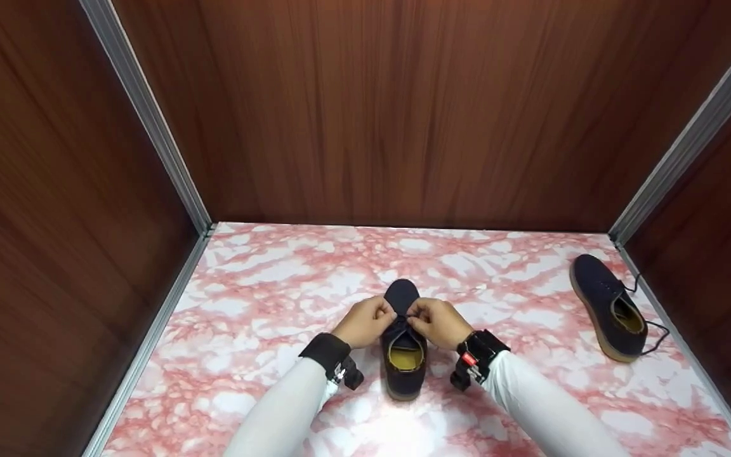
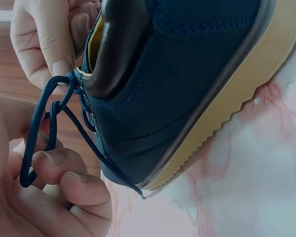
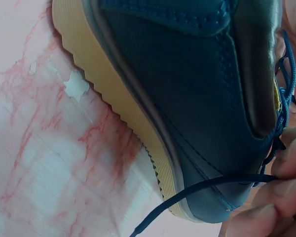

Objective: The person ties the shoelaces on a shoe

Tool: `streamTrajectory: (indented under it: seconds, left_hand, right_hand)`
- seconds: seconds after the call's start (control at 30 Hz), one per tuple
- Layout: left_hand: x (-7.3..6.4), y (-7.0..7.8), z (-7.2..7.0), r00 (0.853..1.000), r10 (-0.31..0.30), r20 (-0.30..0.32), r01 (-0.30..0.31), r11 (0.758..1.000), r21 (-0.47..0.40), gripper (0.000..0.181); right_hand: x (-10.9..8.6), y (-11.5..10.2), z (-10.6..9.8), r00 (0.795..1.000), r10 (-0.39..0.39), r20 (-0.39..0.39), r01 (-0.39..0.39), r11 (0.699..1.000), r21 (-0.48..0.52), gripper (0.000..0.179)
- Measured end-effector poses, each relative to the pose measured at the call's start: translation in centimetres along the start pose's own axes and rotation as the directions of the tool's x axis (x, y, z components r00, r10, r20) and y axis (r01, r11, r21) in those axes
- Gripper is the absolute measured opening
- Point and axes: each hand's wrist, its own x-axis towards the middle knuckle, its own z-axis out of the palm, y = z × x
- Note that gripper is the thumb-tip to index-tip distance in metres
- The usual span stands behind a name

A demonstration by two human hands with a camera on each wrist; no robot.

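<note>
A dark navy lace-up shoe (image 1: 405, 383) with a yellow lining stands on the surface, toe pointing away from me. Its cream sole (image 2: 227, 103) has a jagged lower edge. Over the lacing, my left hand (image 1: 365, 322) holds a loop of the blue shoelace (image 2: 33, 133) in curled fingers, as the left wrist view shows. Opposite it, my right hand (image 1: 441, 324) pinches the lace, whose loose end (image 3: 207, 182) trails down across the shoe's side. A crossing of lace lies between the hands, close above the eyelets. Another lace end hangs past the toe in the left wrist view.
A second navy shoe (image 1: 594, 285) lies at the right, near the side wall, its laces (image 1: 660, 336) loose beside it. The surface (image 1: 264, 304) is red-and-white marbled. Brown wood-look panels (image 1: 365, 114) with grey metal corner strips (image 1: 150, 114) enclose it at the back and sides.
</note>
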Motion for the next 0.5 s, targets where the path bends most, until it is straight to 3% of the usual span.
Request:
streamTrajectory:
  seconds: [0.2,0.5]
  left_hand:
    - [-0.26,-0.08,-0.06,1.000,-0.005,0.012,0.005,1.000,-0.011,0.014]
    - [-0.61,-0.24,0.02,0.997,-0.026,0.070,0.031,0.997,-0.072,0.014]
  right_hand:
    - [-0.08,-0.39,-0.06,1.000,0.024,0.005,-0.023,1.000,-0.018,0.004]
    - [-0.04,-0.40,0.30,0.997,0.061,-0.054,-0.065,0.995,-0.069,0.015]
